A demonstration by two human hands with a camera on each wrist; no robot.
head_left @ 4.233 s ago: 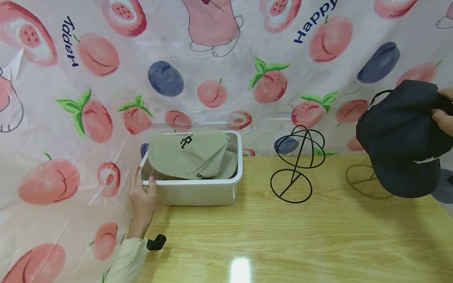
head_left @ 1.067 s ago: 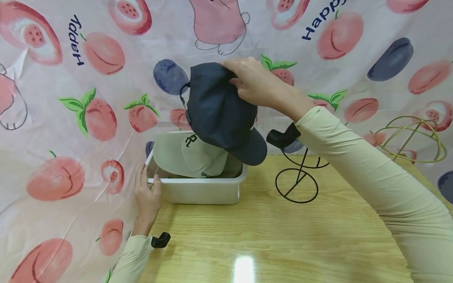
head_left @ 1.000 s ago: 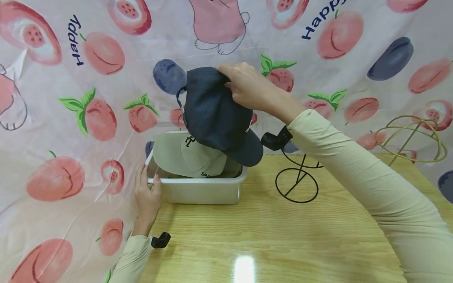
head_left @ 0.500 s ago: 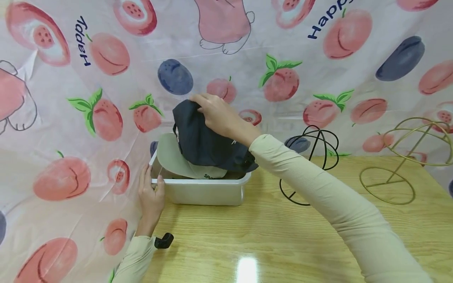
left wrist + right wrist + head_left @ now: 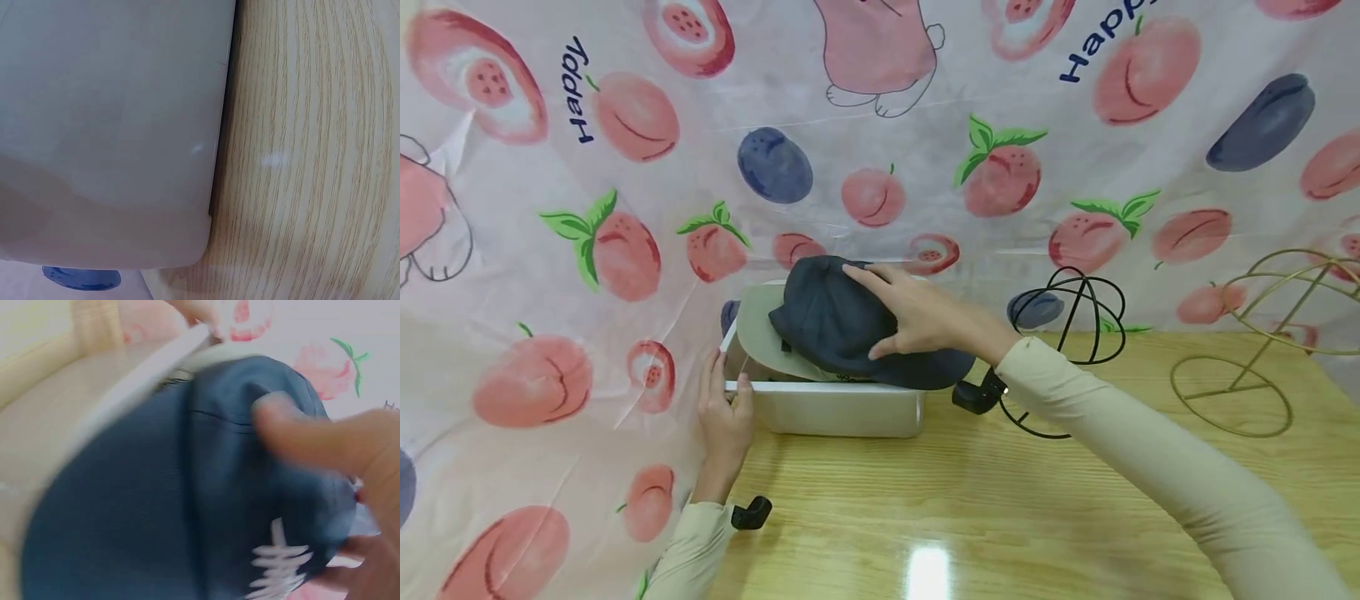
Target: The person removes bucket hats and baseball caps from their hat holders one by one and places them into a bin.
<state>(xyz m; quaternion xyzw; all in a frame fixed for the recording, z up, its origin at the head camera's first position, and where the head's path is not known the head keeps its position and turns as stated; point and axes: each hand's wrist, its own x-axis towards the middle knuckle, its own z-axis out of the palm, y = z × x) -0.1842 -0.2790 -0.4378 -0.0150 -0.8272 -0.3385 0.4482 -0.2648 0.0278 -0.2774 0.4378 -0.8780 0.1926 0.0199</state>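
Note:
A navy baseball cap point(image 5: 835, 321) with white stitched marks lies over a beige cap point(image 5: 767, 329) in a whitish plastic bin point(image 5: 842, 412). Its brim juts past the bin's right end. My right hand point(image 5: 917, 312) lies spread over the navy crown, thumb apart from the fingers. Seen from the right wrist, the thumb point(image 5: 306, 434) crosses the front of the navy crown point(image 5: 250, 462), with fingertips at its far side. My left hand point(image 5: 724, 421) holds the bin's near left corner, thumb at the front rim. The left wrist view shows the bin's wall point(image 5: 112, 125), no fingers.
A black wire hat stand point(image 5: 1078, 362) is just right of the bin, partly behind my right sleeve. Farther right stands a gold wire hat stand point(image 5: 1240, 387). The wooden table point(image 5: 865, 517) meets a fruit-print cloth point(image 5: 880, 150) at the back and left.
From the far right, my right hand has carried the navy cap left over the bin and lowered it onto the beige cap. Its fingers have spread. My left hand stays at the bin's corner.

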